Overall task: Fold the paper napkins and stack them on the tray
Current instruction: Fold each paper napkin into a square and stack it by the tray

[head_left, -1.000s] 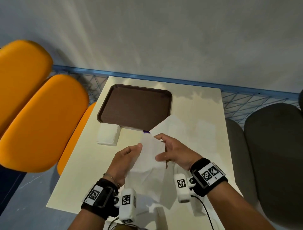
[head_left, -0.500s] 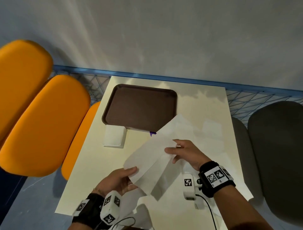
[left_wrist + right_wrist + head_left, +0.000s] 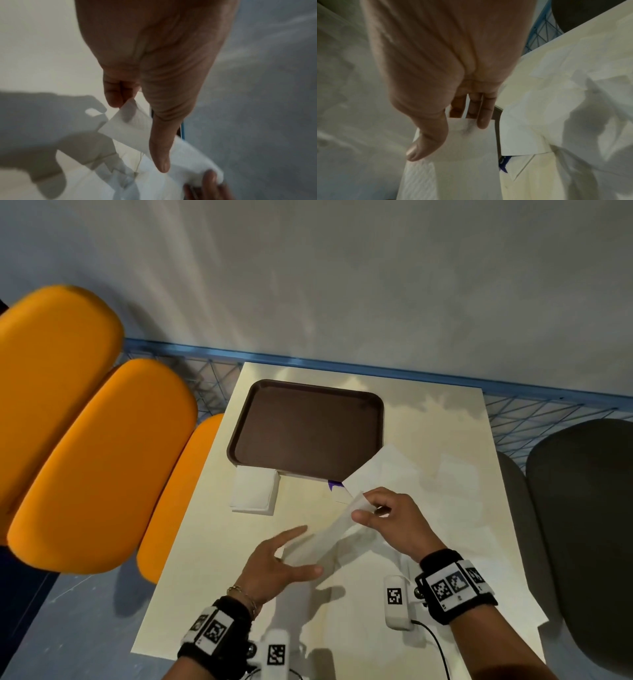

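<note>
The paper napkin [image 3: 322, 537] is thin, white, faintly embossed, folded into a long strip and hanging just above the table [image 3: 191, 542]. The right hand [image 3: 394, 522] is pinching its far end between thumb and fingers, and the left hand [image 3: 277, 566] is holding the near end between thumb and fingertips, so the strip is running from 7 to 1 o'clock between them. At 11 o'clock from it a flat stack of folded napkins [image 3: 253, 491] is sitting against the brown plastic tray [image 3: 308, 429], rounded corners, low rim. The tabletop is smooth and cream. Orange padded chairs [image 3: 99, 467] are standing at 9 o'clock, a dark chair [image 3: 582, 525] at 3, a grey wall behind.
</note>
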